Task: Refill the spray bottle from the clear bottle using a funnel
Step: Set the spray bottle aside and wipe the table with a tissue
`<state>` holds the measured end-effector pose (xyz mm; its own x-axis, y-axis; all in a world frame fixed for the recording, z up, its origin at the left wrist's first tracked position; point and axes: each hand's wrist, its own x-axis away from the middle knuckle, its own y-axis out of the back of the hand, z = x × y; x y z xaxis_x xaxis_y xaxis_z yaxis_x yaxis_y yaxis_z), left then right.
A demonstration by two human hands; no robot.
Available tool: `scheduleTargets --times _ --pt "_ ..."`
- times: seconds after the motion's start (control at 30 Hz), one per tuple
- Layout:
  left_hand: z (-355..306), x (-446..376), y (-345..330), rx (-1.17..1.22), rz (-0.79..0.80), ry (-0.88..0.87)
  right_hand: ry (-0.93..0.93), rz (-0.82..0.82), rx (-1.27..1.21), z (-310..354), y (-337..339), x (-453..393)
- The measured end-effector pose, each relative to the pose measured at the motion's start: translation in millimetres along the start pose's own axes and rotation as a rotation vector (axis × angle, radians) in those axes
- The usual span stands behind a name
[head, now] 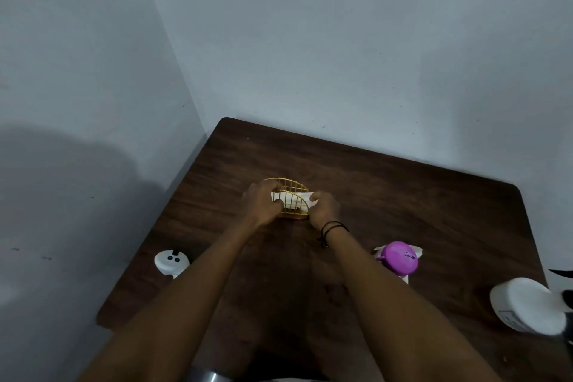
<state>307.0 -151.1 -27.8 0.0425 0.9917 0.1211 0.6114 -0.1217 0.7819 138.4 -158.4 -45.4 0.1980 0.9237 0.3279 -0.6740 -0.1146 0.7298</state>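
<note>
A yellow wire napkin holder with white paper napkins stands in the middle of the dark wooden table. My left hand grips the holder's left end, thumb over the front wire. My right hand pinches the right end of a napkin. A white spray bottle with a black trigger lies at the table's right edge, partly cut off by the frame. A purple round-topped object on white parts stands right of my right forearm; I cannot tell whether it is the funnel. No clear bottle is plainly visible.
A white rounded object with black dots sits at the table's left edge. A grey rounded thing shows at the bottom between my arms. Pale walls meet in a corner behind the table's far left end.
</note>
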Motion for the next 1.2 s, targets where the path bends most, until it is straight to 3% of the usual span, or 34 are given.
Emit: scheduleTargets --times 0.27,0.47,0.9,1.2 --pt "0 0 -1 -0.02 -0.016 -0.006 0.007 -0.116 -0.066 5 1 3" --pt "-1 -1 -4 -0.01 -0.014 0.002 0.11 -0.221 -0.139 13 6 12" --pt "-9 8 -4 0.031 -0.133 -0.114 0.239 -0.442 -0.463 41 37 39" --pt "-47 14 -1 0.199 -0.227 -0.292 0.241 -0.392 -0.667 54 86 67"
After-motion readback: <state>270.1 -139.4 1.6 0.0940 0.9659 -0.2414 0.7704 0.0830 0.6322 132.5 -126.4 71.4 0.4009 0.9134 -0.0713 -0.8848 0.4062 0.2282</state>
